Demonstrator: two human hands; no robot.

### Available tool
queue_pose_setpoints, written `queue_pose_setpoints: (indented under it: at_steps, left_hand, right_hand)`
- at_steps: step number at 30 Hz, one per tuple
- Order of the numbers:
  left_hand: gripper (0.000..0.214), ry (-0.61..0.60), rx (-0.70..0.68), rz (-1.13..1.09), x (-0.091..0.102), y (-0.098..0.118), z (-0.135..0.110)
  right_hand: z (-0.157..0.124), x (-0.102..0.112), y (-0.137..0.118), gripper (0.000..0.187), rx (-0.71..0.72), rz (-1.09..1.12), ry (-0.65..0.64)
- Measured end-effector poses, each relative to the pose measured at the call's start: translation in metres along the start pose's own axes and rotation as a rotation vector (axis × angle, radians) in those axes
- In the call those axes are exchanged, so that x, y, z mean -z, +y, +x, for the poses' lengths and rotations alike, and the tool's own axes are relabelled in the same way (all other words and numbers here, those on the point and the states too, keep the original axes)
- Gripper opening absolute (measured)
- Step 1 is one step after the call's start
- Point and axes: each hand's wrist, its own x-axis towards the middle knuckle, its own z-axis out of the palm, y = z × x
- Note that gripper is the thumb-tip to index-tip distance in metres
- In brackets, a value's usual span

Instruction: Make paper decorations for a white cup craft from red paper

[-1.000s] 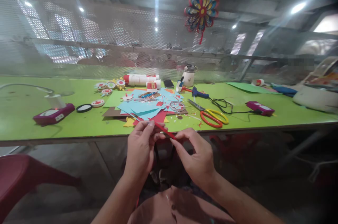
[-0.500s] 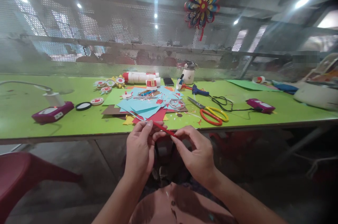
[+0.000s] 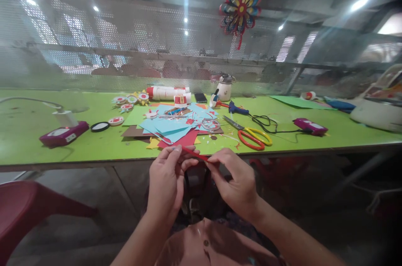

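Note:
A thin red paper strip [image 3: 195, 154] runs between my two hands, just in front of the green table's near edge [image 3: 94, 155]. My left hand [image 3: 166, 180] pinches its left end between thumb and fingers. My right hand [image 3: 235, 180] pinches its right end, fingers curled. Both hands hover over my lap, below table level. Right behind them on the table lies a heap of blue, red and yellow paper sheets [image 3: 176, 126].
Scissors with red and yellow handles [image 3: 251, 136] lie right of the heap, beside a blue glue gun [image 3: 238, 110] with a black cord. Two magenta boxes [image 3: 63, 134] [image 3: 309, 126], round paper badges [image 3: 130, 101], a white roll [image 3: 166, 91] and a jar [image 3: 224, 86] stand farther back. A paper flower [image 3: 240, 6] hangs overhead.
My hands stay pinched on the red strip and have shifted only slightly; the right fingers have closed in a little along it. The view has tilted a bit.

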Motion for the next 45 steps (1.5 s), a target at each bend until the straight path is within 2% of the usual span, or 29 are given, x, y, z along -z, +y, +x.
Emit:
queue_pose_setpoints:
  at_steps: [7, 17, 20, 28, 34, 40, 45]
  left_hand:
    - [0.013, 0.014, 0.012, 0.033, 0.0, 0.001, -0.001]
    - [0.013, 0.018, 0.004, 0.04, -0.004, 0.001, -0.004]
    - [0.013, -0.001, 0.022, 0.053, -0.002, 0.0, -0.002]
    - [0.017, -0.039, 0.049, 0.085, -0.001, 0.001, 0.001]
    - [0.015, -0.044, -0.034, 0.126, -0.001, -0.001, 0.001]
    - [0.016, -0.038, -0.062, 0.163, -0.002, -0.002, 0.001]
    - [0.016, -0.043, -0.093, 0.17, -0.003, -0.003, -0.001]
  right_hand:
    - [0.0, 0.004, 0.004, 0.02, 0.117, -0.058, -0.071]
    - [0.001, 0.002, 0.006, 0.015, 0.09, -0.032, -0.071]
    - [0.002, 0.003, 0.004, 0.013, 0.048, 0.003, -0.072]
    - [0.006, 0.01, 0.002, 0.005, -0.202, 0.101, -0.106]
    - [0.011, 0.01, 0.002, 0.007, -0.188, 0.092, -0.126]
    - [0.013, 0.008, 0.002, 0.006, -0.315, 0.216, -0.141]
    - [0.013, 0.007, 0.002, 0.004, -0.335, 0.23, -0.139]
